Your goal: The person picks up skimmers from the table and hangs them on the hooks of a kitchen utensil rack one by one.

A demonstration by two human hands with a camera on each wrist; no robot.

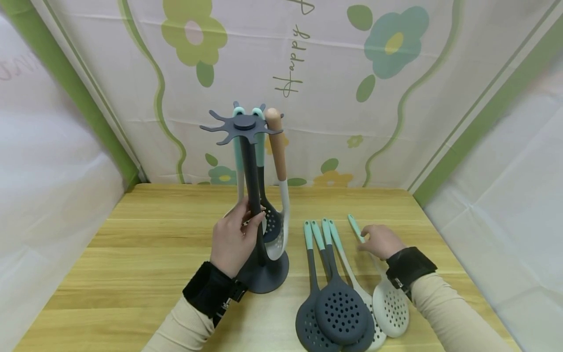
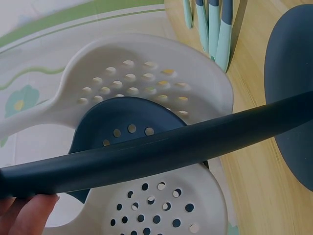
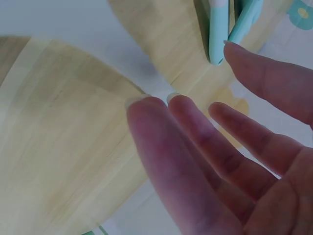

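Note:
My left hand (image 1: 235, 239) grips the dark pole of a utensil stand (image 1: 250, 181), thumb and fingers around it. From the stand's hooked top hang a white slotted spoon with a wooden handle (image 1: 277, 151), a dark slotted spoon (image 1: 271, 225) and another white slotted utensil (image 2: 156, 200). On the right, my right hand (image 1: 382, 240) is over the mint-tipped handle of a white skimmer (image 1: 390, 310) lying on the table. In the right wrist view its fingers are loosely extended, with the thumb apart and the fingertips close to the white handle (image 3: 151, 78).
Left of the skimmer lie several mint-handled utensils, including a dark skimmer (image 1: 340, 313) on top and a white slotted one (image 1: 358, 288). The stand's round base (image 1: 270, 278) sits on the wooden table (image 1: 132, 274). Flowered cloth (image 1: 325, 122) hangs behind the table.

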